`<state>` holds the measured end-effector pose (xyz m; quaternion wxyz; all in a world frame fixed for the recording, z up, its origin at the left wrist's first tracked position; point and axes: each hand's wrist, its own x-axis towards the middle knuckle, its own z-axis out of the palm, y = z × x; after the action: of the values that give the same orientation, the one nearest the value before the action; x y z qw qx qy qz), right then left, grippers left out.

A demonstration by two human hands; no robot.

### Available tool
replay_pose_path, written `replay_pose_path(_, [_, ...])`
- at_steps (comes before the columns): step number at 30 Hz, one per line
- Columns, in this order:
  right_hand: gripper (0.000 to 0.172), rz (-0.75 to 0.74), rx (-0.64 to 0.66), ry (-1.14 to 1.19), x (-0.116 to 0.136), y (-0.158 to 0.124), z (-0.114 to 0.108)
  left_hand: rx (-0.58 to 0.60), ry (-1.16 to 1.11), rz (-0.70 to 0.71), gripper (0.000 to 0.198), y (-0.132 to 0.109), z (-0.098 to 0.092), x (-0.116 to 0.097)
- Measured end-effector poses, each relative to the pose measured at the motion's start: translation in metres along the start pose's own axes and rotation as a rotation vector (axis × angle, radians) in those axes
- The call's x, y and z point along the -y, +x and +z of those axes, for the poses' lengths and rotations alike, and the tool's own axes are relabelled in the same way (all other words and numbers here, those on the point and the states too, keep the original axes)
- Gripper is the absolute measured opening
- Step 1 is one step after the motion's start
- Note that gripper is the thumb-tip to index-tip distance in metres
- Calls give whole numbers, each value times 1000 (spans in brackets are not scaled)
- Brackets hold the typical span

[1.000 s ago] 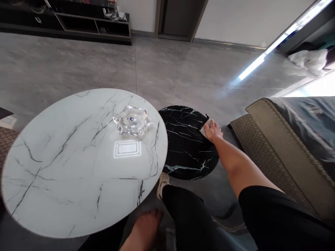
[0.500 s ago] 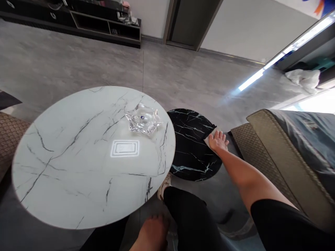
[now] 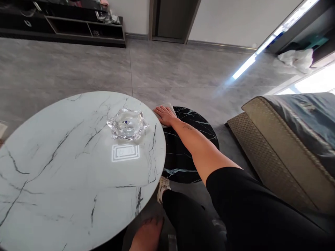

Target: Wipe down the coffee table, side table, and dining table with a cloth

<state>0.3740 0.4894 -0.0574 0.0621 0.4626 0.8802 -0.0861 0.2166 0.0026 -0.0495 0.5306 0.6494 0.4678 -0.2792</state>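
Note:
My right hand [image 3: 164, 115] holds a light-coloured cloth [image 3: 171, 109] pressed beneath its palm and stretched fingers. It is on the far left part of a low round black marbled table [image 3: 180, 153], close to the rim of the white marbled table [image 3: 91, 188]. Most of the cloth is hidden under the hand. Down at the bottom edge, in shadow, my left hand [image 3: 148, 233] hangs beside my leg; its fingers are foreshortened and dim, so their closure is unclear.
A clear star-shaped glass dish [image 3: 128, 124] stands on the white table, with a small blue-marked item in it. To the right is a beige sofa [image 3: 277, 150]. A black cabinet [image 3: 104, 36] lines the back wall. My shoe [image 3: 162, 188] is near the black table.
My right hand has moved the cloth leftward across the black table, from its right edge to beside the white table. The view has shifted slightly, and the left hand stays low.

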Motion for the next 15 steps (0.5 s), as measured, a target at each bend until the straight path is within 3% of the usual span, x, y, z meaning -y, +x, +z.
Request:
replay_pose_path(3, [78,75,-40,41,-19,5,2,7,6,-31,78,0,0,3])
replay_pose_path(8, [84,491,-106,155,-78,-14,10,-59,13,-45,85,-5,-2,9])
replay_pose_path(12, [86,783,-132,195,-134,-82,19,-83,1,-16,84,-11,-4,6])
replay_pose_path(15, [88,931,-138,222,-149,-153,28,-78,26,32,80,-20,-11,-1])
